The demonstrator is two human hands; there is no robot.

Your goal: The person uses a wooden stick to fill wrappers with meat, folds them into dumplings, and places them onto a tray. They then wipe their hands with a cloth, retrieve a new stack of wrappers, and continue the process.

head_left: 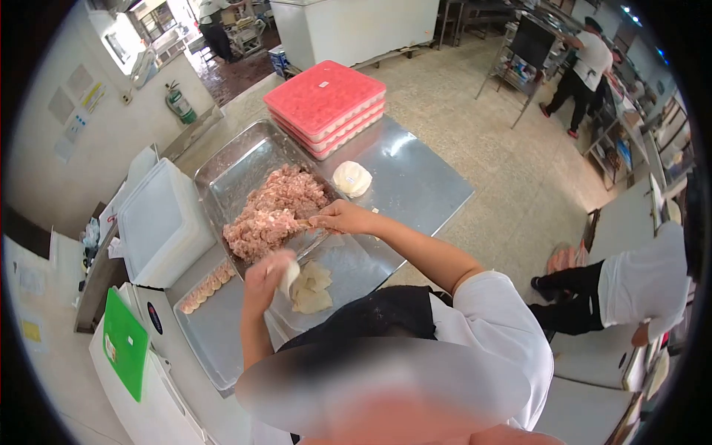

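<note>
At the desk's [415,185] near edge, we hold a wrapper [288,276] cupped in our left hand [268,273], fingers curled around it, just above a loose pile of wrappers [311,288] lying on the steel. Our right hand [343,217] is clenched on a thin scoop [305,223] whose tip touches the filling [273,211], a pink heap of minced meat in the metal tray [237,167].

We judge this to be the filling step: the scoop is taking up meat, and the wrapper waits bare. The next move calls for a small load carried across to the left palm without dropping any, then a pinch to close.

Our right arm reaches forward, elbow bent, wrist turned down toward the tray; the left forearm rises straight up, hand held close to the tray's near rim.

Beyond lie a round stack of dough [351,178], red-lidded boxes [325,104], and a row of finished dumplings [208,285] on a flat tray to the left. A person in white crouches at right.
</note>
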